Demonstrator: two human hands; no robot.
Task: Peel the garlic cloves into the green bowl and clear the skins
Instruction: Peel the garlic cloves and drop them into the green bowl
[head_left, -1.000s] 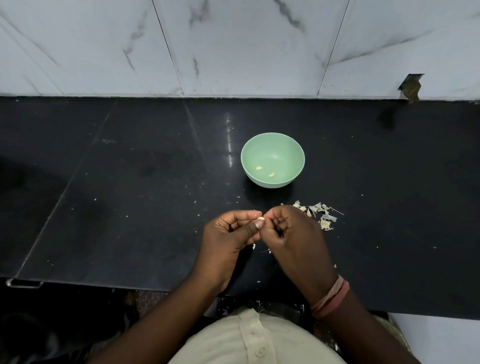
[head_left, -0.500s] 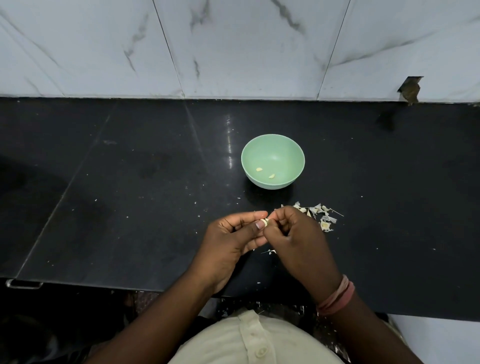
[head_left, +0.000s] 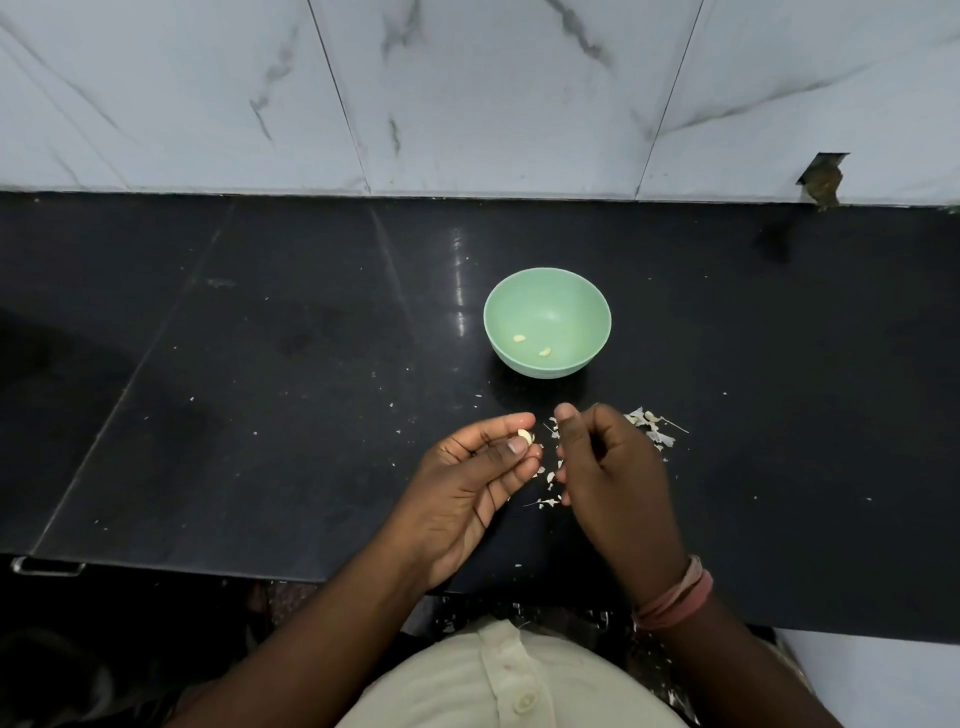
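Observation:
The green bowl stands on the black counter with two peeled garlic cloves inside. Just below it, my left hand pinches a pale garlic clove between thumb and fingertips. My right hand hovers a finger's width to the right of it, fingers curled; whether it holds a bit of skin I cannot tell. Loose garlic skins lie in a small heap to the right of my right hand, and more skin scraps lie between my hands.
The black counter runs wide left and right of the bowl, dotted with tiny skin flakes. A marble-tiled wall closes it at the back. The counter's front edge is just under my wrists.
My hands, joined on the clove before, have come apart. The clove stays in my left hand and my right hand has pulled away to the right. Skin scraps now lie between them.

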